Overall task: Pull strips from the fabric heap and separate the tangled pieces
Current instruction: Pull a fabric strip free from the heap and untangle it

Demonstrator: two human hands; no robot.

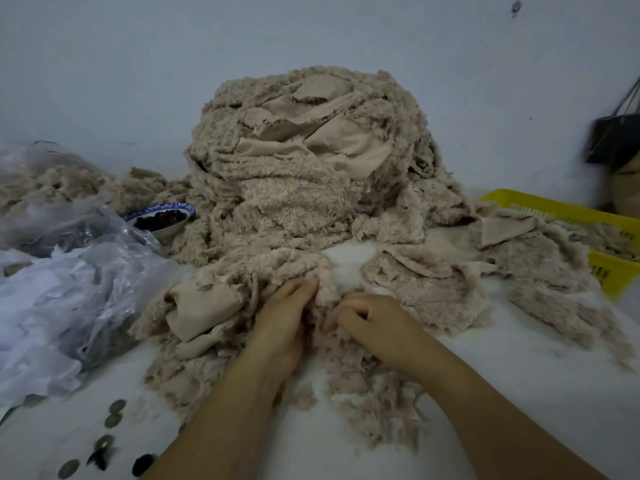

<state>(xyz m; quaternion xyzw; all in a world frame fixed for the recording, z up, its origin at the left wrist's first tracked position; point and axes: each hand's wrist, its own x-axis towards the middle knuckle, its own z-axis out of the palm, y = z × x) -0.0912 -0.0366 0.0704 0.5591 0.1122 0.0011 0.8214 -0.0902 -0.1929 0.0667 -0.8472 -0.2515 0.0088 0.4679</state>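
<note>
Two hands pinch one fuzzy strip at the foot of a beige fabric heap.

The fabric heap [304,161] rises mid-table against the wall, spilling across the white table [519,375] towards a yellow basket [554,207] on the right; crumpled clear plastic bags [69,271] lie left, with a blue-rimmed bowl [162,216] just beside the heap. The left hand [284,317] and right hand [374,320] sit side by side, fingers curled tight on the strip [323,285] between them. Small coins [114,414] dot the near-left table.
</note>
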